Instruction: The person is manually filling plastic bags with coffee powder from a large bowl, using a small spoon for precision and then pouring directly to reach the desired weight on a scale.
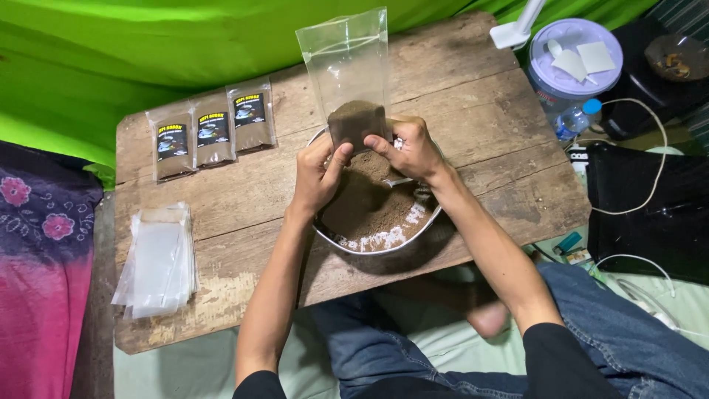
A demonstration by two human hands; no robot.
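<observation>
Both hands hold a clear plastic pouch (347,66) upright over a metal bowl (384,247) of brown powder (369,210). The pouch's lower end holds a small amount of the brown powder. My left hand (317,174) pinches the pouch's lower left corner. My right hand (410,151) grips its lower right side; something small and pale shows between its fingers, too hidden to tell what. The bowl rests on a worn wooden table (221,192), near its front edge.
Three filled, labelled pouches (213,133) lie in a row at the table's back left. A stack of empty clear pouches (156,258) sits at the front left. To the right are a lidded white tub (572,59), a small bottle (576,118), cables and a dark bag.
</observation>
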